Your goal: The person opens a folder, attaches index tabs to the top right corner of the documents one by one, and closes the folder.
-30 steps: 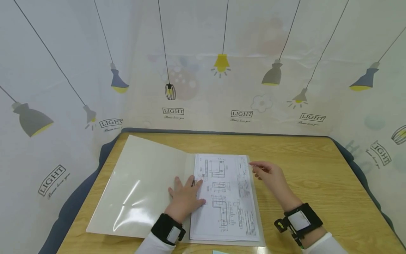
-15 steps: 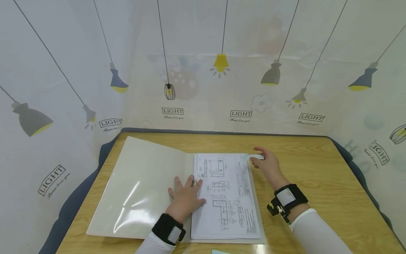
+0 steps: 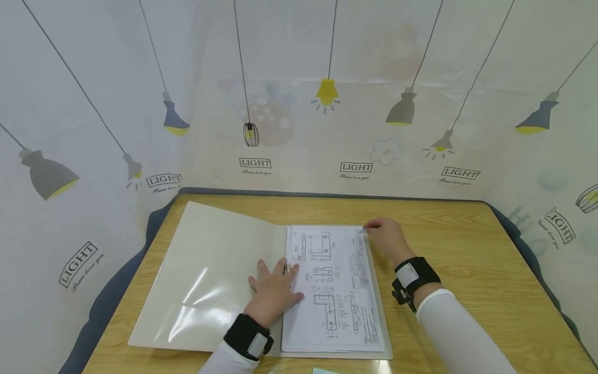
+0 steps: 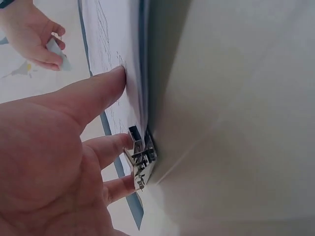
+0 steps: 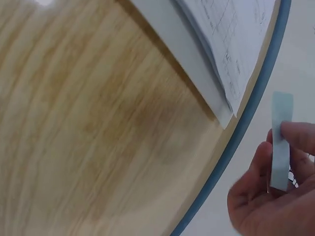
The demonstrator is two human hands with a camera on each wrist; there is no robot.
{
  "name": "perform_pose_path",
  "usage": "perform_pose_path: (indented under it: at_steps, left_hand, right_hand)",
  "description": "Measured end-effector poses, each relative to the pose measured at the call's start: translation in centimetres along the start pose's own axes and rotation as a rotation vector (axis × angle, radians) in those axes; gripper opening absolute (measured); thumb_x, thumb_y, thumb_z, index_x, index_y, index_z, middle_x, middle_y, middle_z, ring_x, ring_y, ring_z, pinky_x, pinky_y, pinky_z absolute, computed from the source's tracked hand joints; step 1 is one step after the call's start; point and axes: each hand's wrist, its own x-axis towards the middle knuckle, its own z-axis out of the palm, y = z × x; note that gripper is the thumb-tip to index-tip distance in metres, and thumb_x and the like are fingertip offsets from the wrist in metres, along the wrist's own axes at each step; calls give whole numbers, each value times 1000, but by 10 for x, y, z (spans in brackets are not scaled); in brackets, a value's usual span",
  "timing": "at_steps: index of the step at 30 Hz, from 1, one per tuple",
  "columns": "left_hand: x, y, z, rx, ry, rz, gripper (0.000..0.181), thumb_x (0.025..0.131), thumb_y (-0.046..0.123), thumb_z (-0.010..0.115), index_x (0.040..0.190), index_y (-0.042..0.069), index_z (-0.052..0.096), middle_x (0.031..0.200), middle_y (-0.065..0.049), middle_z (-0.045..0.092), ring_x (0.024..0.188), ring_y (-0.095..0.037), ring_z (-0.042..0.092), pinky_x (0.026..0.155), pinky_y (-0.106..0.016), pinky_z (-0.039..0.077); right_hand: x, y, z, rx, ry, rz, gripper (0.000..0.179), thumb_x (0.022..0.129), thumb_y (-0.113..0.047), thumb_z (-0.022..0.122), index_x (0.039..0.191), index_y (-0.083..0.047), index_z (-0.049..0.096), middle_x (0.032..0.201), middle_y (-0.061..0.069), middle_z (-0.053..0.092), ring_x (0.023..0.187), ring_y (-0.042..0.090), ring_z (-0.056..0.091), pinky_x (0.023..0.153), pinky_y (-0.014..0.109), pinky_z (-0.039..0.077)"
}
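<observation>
Pale-blue paper strip (image 5: 281, 155) is pinched in the right hand (image 3: 390, 239) near the far right corner of the open folder (image 3: 215, 249), probably light, flexible, easily creased and best held by its edges, while the left hand (image 3: 271, 297) rests with fingers spread at the left edge of the drawing sheets (image 3: 336, 283).

1 high, 2 close views share papers (image 3: 336, 288).

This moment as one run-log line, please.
left hand: spread across inner edge of drawing sheets, by metal clip | right hand: pinches pale blue strip near sheets' far right corner | folder: open on table
</observation>
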Motion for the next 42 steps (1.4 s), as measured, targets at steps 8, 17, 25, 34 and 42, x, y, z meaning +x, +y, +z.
perform_pose_path:
  at_steps: [8,17,25,34,42]
  left_hand:
    - [-4,2,-5,-3,8,11,74,77,54,69,141,26,45,150,-10,34,133,-61,13,90,-82,20]
    - [-6,1,-6,5,1,-2,74,78,54,69,142,28,44,151,-9,33,134,-60,12,90,-82,20]
    - [-6,2,-6,13,-6,-7,73,78,55,68,142,29,43,153,-8,31,135,-59,11,93,-80,20]
    - [-4,0,-6,13,-7,-8,74,78,55,68,143,30,42,153,-8,30,135,-59,10,93,-81,19]
    - [-2,-1,-1,-1,-8,-7,74,78,56,67,143,31,42,153,-8,30,135,-59,9,92,-81,18]
  right_hand:
    - [10,-3,1,-39,-49,22,27,95,-18,51,111,-2,65,117,17,62,105,30,56,87,42,46]
    - [23,1,5,-68,-60,0,24,90,-17,59,103,1,69,108,19,65,96,30,58,81,40,47]
    - [33,11,7,-94,-71,0,25,90,-18,60,104,1,68,105,18,65,90,27,57,78,36,47]
    - [36,6,11,-126,-92,25,22,89,-17,62,101,0,69,105,17,66,91,27,57,80,37,46]
    - [36,7,15,-150,-81,30,18,90,-14,62,99,0,69,102,16,65,90,26,55,78,36,45]
